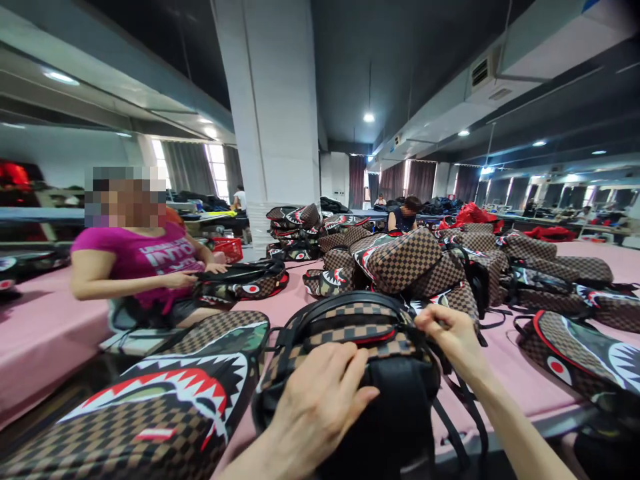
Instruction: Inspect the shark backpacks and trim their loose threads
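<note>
A brown-and-black checkered backpack [360, 313] stands upright in front of me, its black back panel and straps toward me. My left hand [327, 393] lies on its upper middle, just below a pocket edged in red, fingers bent and the thumb apart; what lies under the fingers is hidden. At the bag's upper right edge, my right hand [450, 333] pinches something too small to make out, thumb and index finger together. Black straps hang down at the right side of the bag.
A large shark-mouth backpack [175, 400] lies at left, another [575, 353] at right. Piled checkered bags [405, 260] fill the pink table [505, 353] ahead. A person in a purple shirt [145, 257] handles a bag at left; a white pillar [275, 120] rises behind.
</note>
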Motion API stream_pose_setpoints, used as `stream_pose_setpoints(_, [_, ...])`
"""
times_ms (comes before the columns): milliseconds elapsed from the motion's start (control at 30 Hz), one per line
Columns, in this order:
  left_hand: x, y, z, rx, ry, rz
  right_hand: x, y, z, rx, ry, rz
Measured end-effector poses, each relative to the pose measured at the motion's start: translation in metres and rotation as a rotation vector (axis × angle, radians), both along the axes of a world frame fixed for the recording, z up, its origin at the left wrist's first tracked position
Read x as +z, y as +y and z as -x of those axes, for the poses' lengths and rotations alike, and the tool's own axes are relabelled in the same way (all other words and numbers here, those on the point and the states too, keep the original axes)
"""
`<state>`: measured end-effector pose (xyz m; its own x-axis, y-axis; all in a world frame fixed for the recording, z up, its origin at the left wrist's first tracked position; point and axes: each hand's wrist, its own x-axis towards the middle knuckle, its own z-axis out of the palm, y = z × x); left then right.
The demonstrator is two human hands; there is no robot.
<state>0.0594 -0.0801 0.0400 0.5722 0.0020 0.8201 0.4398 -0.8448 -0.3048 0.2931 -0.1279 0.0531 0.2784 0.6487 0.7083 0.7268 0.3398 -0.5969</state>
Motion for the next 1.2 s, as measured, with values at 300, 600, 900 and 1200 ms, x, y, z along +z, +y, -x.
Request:
stream_pose_setpoints(300, [-0.003, 0.007, 0.032, 0.047, 0.068, -0.001, -0.07, -0.012, 0.001, 0.186, 0.398, 0.053])
stream_pose_setpoints(600, [-0.007, 0.001, 0.032, 0.084, 0.073, -0.015, -0.057, -0.032, 0.011, 0.439, -0.127, -0.174])
stream_pose_setpoints(900, [-0.009, -0.014, 0.026, 0.122, 0.105, -0.007, -0.073, -0.041, 0.01, 0.56, -0.232, -0.374])
stream_pose_setpoints(1200, [-0.014, -0.017, 0.015, 0.157, 0.039, 0.012, -0.086, -0.039, 0.007, 0.591, -0.16, -0.438])
